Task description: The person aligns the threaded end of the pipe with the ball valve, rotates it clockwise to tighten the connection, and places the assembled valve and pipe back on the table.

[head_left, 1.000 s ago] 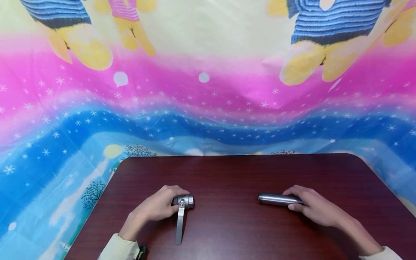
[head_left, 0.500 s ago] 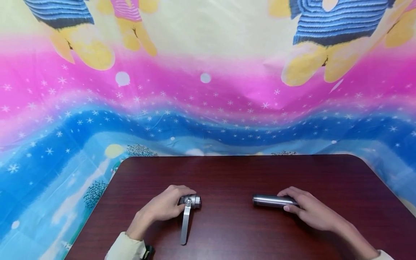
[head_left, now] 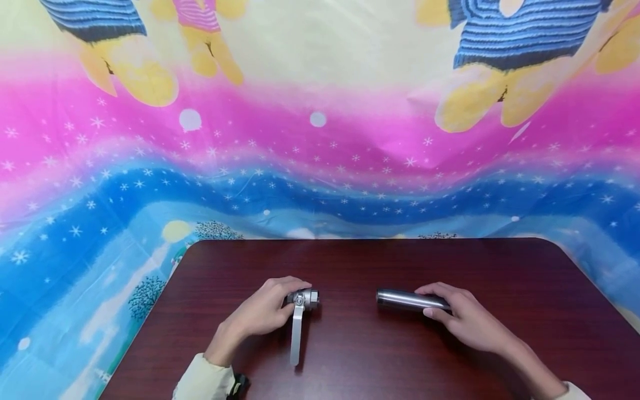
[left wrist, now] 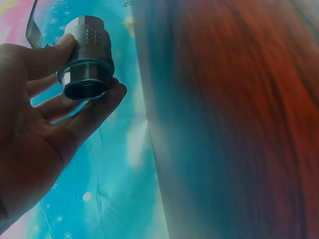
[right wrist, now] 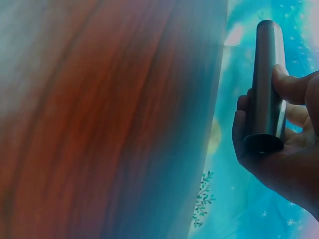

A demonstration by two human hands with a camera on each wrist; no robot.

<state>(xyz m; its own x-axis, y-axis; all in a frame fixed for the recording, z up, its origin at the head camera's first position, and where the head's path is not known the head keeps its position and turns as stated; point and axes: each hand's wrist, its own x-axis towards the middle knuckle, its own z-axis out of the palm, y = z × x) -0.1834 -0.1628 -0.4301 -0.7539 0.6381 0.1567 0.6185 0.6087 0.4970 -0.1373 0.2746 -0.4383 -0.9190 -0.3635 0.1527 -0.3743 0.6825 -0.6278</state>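
My left hand [head_left: 272, 304] grips a steel ball valve [head_left: 309, 299] by its body, thumb on the near side. The valve's long flat lever [head_left: 296, 339] points toward me. In the left wrist view, the threaded opening of the valve [left wrist: 85, 89] faces the camera, with fingers curled behind the body. My right hand [head_left: 467, 316] holds a metal pipe [head_left: 400, 299] near its right end. In the right wrist view, thumb and fingers wrap the pipe [right wrist: 268, 94], and its hollow end shows at the palm. Valve and pipe face each other end to end, with a gap between them.
A dark red-brown wooden table [head_left: 350, 355] with rounded far corners lies under both hands. Behind it hangs a colourful printed curtain [head_left: 320, 155] along the far and side edges. A dark band [head_left: 239, 385] shows at the left sleeve.
Both hands have moved inward and slightly away from me, the left going right with the valve and the right going left with the pipe. The gap between the two parts has narrowed.
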